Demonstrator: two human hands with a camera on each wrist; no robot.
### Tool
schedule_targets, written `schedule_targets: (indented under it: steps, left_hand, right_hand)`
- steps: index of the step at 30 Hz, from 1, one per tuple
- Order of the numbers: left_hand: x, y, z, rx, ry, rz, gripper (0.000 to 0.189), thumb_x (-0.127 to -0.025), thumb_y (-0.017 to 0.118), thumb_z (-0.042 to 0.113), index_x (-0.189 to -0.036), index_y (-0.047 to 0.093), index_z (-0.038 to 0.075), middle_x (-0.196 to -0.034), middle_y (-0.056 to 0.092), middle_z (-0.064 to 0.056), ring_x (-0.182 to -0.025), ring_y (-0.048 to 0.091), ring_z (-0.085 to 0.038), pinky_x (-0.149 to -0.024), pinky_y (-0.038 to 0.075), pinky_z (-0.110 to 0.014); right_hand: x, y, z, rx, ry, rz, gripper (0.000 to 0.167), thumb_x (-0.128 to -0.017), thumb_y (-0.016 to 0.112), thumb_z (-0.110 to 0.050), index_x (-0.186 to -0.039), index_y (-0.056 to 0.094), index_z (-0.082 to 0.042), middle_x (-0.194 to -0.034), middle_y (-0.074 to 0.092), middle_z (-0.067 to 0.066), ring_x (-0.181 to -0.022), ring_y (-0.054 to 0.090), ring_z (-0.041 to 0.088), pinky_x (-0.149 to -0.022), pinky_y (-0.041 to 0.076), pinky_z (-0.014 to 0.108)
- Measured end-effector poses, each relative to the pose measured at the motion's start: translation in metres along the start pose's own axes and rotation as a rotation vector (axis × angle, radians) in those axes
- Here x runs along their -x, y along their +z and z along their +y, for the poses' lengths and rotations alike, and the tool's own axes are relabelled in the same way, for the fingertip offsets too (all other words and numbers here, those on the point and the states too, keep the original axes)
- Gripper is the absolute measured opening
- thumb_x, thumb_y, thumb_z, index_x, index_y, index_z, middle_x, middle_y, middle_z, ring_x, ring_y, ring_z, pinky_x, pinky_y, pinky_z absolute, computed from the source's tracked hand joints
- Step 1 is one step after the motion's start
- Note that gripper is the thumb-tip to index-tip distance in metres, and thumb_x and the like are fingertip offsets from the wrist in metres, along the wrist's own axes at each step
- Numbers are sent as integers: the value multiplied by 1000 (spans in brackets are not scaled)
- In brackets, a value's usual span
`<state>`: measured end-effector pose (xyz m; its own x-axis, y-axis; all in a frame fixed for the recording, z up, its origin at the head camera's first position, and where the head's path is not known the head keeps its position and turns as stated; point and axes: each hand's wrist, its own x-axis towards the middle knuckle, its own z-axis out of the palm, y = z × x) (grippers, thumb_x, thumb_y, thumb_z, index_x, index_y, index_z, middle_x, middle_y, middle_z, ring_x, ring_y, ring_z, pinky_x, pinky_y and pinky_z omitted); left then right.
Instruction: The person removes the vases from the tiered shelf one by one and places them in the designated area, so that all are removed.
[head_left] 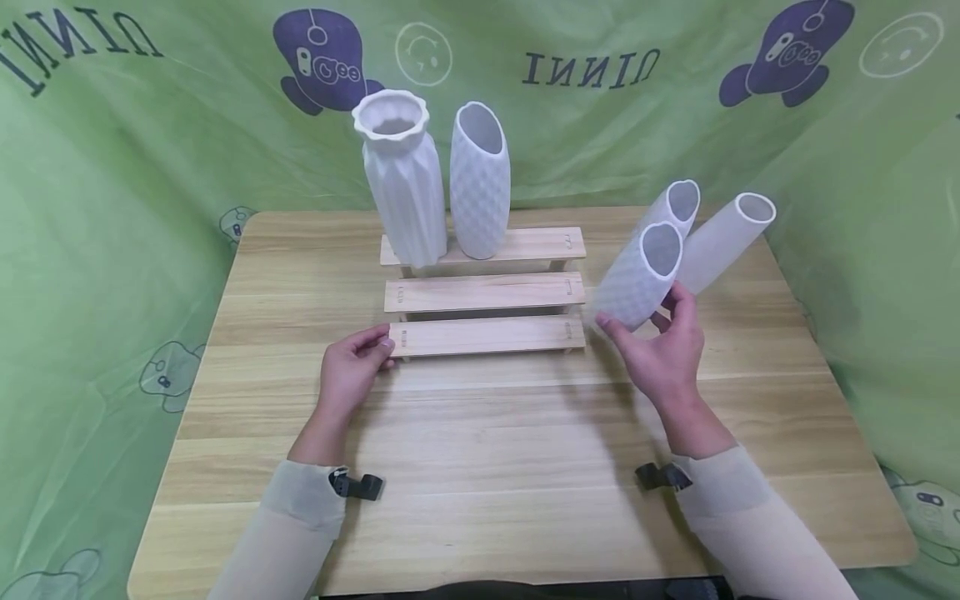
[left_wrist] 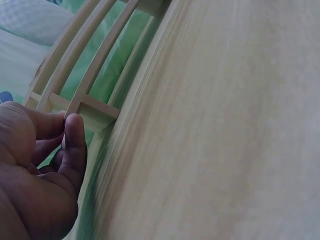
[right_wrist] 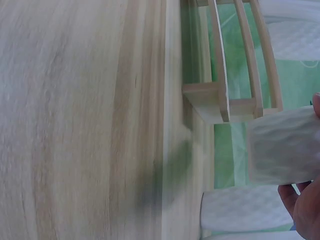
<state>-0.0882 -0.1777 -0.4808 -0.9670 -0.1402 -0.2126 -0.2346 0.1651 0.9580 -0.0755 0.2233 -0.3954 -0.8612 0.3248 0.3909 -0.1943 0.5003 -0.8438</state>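
Note:
A three-step wooden plant stand (head_left: 486, 293) sits on the table. My left hand (head_left: 349, 368) pinches the left end of its lowest step between thumb and fingers, as the left wrist view also shows. My right hand (head_left: 666, 348) grips a white textured vase (head_left: 636, 279) with a slanted mouth, just right of the stand. In the right wrist view the base of this vase (right_wrist: 282, 145) hangs above the tabletop. On the top step stand a white vase with a wavy rim (head_left: 405, 187) and a slant-mouthed dimpled vase (head_left: 482, 196).
Behind the held vase stand another slant-mouthed vase (head_left: 681, 204), partly hidden, and a smooth cylindrical vase (head_left: 723, 242). The wooden table (head_left: 487, 475) is backed by a green printed cloth (head_left: 585, 142) that also hangs at both sides.

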Motion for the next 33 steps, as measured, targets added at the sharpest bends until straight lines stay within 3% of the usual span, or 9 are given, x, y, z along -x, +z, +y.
schedule_targets:
  steps: [4, 11, 19, 33]
  left_hand:
    - [0, 0, 0, 1, 3, -2, 36, -97, 75, 12, -130, 69, -2, -123, 71, -20, -79, 73, -14, -76, 66, -27]
    - [-1, -1, -1, -12, -3, -8, 37, -97, 75, 13, -131, 69, -1, -124, 70, -21, -81, 73, -15, -78, 66, -27]
    - [0, 0, 0, -15, -1, 4, 35, -97, 75, 12, -130, 70, -1, -120, 71, -20, -77, 73, -15, -76, 66, -28]
    - [1, 1, 2, -24, 0, 5, 36, -97, 75, 12, -130, 70, -1, -126, 70, -19, -78, 73, -14, -76, 66, -28]
  right_hand:
    - [-4, 0, 14, 30, 32, 0, 84, -70, 94, 2, -140, 48, 6, -133, 60, 16, -116, 61, 21, -100, 59, 28]
    - [-13, -1, 51, 48, 87, -6, 89, -69, 99, -12, -143, 50, -4, -133, 62, 8, -117, 61, 18, -100, 60, 34]
    - [-19, -4, 60, 73, 152, -5, 88, -72, 97, -17, -145, 48, -5, -136, 59, 9, -120, 59, 20, -103, 59, 42]
    - [-27, -2, 75, 80, 225, -18, 90, -74, 96, -20, -147, 44, -5, -140, 57, 11, -126, 58, 23, -107, 56, 42]
